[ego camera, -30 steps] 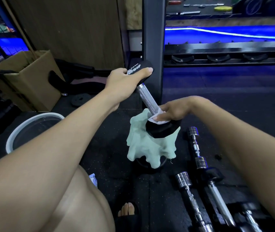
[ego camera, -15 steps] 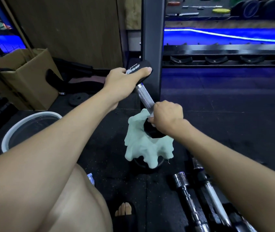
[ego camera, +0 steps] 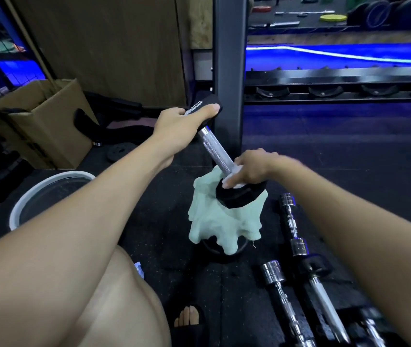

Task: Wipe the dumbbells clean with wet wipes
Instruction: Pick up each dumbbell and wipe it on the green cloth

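The dumbbell (ego camera: 220,156) has a knurled, shiny metal handle and matt black heads. Under it hangs soft, pale-green cloth (ego camera: 222,221). Right of it lie glossy chrome bars (ego camera: 292,221).

Open black floor mat (ego camera: 349,151) right of the tilted dumbbell (ego camera: 218,151), chrome bars (ego camera: 292,221) crowding the near right, dark upright post (ego camera: 228,71) just behind, white bucket (ego camera: 49,191) and cardboard box (ego camera: 46,121) blocking the left, mint cloth (ego camera: 222,221) draped underneath

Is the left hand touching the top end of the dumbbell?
Touching. The head view shows the left hand gripping the dumbbell at its black upper head, thumb laid across it.
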